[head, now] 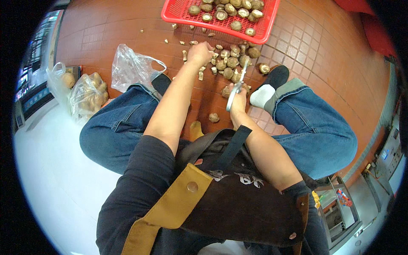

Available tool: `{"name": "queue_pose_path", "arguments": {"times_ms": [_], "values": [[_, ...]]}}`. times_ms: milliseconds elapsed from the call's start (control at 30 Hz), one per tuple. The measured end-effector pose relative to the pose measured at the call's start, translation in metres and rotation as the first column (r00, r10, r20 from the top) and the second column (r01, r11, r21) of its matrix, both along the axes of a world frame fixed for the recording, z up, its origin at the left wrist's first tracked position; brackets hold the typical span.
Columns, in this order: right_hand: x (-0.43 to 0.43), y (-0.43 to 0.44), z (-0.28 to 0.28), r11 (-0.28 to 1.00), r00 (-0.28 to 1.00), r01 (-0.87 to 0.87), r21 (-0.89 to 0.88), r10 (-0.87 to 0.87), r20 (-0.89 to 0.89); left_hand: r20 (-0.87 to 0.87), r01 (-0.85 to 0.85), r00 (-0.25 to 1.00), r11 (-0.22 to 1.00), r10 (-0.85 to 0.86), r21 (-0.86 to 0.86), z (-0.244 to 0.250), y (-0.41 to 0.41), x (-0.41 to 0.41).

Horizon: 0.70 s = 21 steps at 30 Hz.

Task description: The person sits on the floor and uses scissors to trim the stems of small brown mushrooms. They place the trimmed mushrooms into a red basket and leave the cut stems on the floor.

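Note:
My left hand (200,54) is over cut mushroom stems (214,70) on the tiled floor, its fingertips at a pale stem piece; whether it grips that piece I cannot tell. In my right hand (239,100) is a pair of scissors (242,75), blades pointing away from me over whole brown mushrooms (232,62) heaped on the floor. A mushroom lies beside the right hand, partly hidden. Beyond both hands stands a red plastic basket (216,28) holding many mushroom caps, some with their cut undersides up.
An empty-looking clear plastic bag (127,68) lies by my left foot. Further left are a bag of potato-like produce (91,92) and another plastic bag (60,86). A single mushroom (214,117) lies between my legs, another (264,68) near my right shoe (277,78).

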State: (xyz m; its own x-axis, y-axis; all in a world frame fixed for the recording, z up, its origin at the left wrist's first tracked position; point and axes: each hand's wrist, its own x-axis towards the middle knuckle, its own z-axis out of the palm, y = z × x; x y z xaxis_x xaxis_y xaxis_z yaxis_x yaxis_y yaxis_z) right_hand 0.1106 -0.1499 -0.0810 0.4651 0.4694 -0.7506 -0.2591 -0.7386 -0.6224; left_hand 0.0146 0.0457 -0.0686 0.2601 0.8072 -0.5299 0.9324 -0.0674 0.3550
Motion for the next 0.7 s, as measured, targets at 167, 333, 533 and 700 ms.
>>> {"name": "queue_pose_path", "arguments": {"times_ms": [167,333,533,700], "values": [[0.009,0.017,0.023,0.991,0.99,0.117,-0.059,-0.121,-0.073,0.089,0.036,0.995,0.996,-0.042,0.076,-0.064,-0.034,0.025],[0.006,0.023,0.039,0.999,1.0,-0.011,-0.032,0.012,0.021,-0.029,-0.032,0.999,0.997,0.034,0.07,-0.055,-0.034,0.041],[0.012,0.02,0.038,0.961,0.931,-0.228,-0.158,0.263,0.255,0.133,-0.083,0.989,0.992,0.069,0.1,-0.053,-0.047,0.022],[0.022,0.021,0.05,0.781,0.651,-0.56,-0.278,0.622,0.436,0.512,-0.466,0.377,0.636,0.772,-0.615,-0.035,-0.054,-0.017]]}}
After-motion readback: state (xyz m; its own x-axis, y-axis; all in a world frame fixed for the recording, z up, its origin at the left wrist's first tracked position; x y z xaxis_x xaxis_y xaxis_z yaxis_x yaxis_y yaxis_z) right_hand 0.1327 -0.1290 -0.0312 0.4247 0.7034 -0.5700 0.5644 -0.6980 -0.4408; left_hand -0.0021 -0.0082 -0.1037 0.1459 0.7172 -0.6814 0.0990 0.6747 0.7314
